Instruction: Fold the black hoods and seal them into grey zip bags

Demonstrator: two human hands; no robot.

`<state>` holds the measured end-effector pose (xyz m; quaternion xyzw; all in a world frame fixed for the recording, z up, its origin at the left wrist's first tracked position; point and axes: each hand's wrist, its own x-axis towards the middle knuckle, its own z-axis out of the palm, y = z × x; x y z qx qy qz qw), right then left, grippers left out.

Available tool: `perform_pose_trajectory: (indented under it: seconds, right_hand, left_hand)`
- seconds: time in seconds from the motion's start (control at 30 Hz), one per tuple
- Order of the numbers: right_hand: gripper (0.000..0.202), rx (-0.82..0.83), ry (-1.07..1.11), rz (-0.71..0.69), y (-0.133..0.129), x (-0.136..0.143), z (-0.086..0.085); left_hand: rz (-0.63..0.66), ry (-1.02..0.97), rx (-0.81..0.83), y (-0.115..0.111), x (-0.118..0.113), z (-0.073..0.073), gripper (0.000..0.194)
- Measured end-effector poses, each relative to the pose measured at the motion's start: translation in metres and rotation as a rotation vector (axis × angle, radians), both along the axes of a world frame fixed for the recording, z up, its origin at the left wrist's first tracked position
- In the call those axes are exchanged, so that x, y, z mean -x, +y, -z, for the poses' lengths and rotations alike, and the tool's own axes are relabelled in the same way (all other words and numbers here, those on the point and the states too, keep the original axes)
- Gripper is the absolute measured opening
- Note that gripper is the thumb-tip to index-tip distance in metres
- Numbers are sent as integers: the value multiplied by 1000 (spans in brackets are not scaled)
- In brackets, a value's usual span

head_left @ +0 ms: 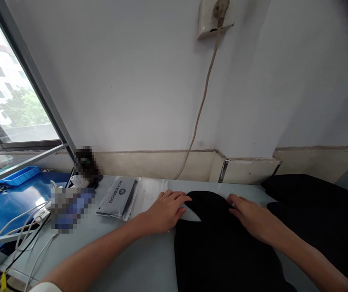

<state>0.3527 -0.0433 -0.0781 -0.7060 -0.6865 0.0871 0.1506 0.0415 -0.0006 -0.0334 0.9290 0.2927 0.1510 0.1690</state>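
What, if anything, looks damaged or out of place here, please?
The wall socket has a dark, uneven patch at its lower edge, so it may be chipped or loose; I cannot tell which. I see no spill around the black cloth.

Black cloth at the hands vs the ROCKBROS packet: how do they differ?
The black cloth is plain black; the ROCKBROS packet is mostly grey with dark print. The black cloth looks clearly larger than the ROCKBROS packet. The black cloth is unwrapped; the ROCKBROS packet is in clear plastic. Both lie on the grey tabletop.
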Motion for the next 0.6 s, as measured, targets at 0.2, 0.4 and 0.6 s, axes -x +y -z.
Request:
perform_pose_trajectory:
  seconds: [0.2,0.4,0.6]
  right_hand:
    - [19,-7,83,4,8,-1,-3]
    - [38,161,614,66,8,-4,4]
    - [44,97,993,189,4,-2,-16]
  left_hand:
    - [-32,-47,26,26,-5,22,29]
    - [-67,-234,83,35,-5,24,26]
    - [-202,-324,24,42,-1,17,28]
